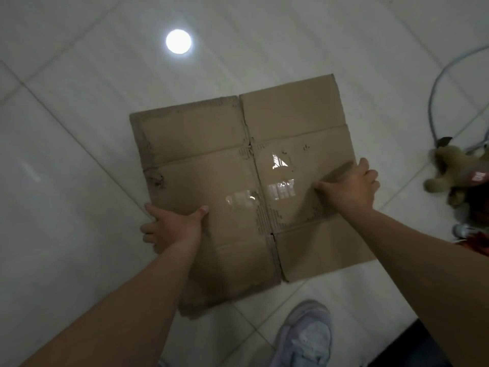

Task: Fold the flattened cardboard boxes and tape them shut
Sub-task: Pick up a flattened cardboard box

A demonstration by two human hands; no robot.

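You are gripping the flattened cardboard box (211,144) by both side edges, flaps spread, over the tiled floor (66,154). Your left hand (172,229) is clamping the left edge, thumb pressing on the top face and fingers curling underneath. Your right hand (352,186) is pinching the right edge, thumb lying on top and fingers wrapping around the rim. Shiny tape patches (280,189) are glinting near the box's middle crease. Your shoe (307,337) is standing just below the near flap, and a plush toy (455,170) is lying on the floor to the right.
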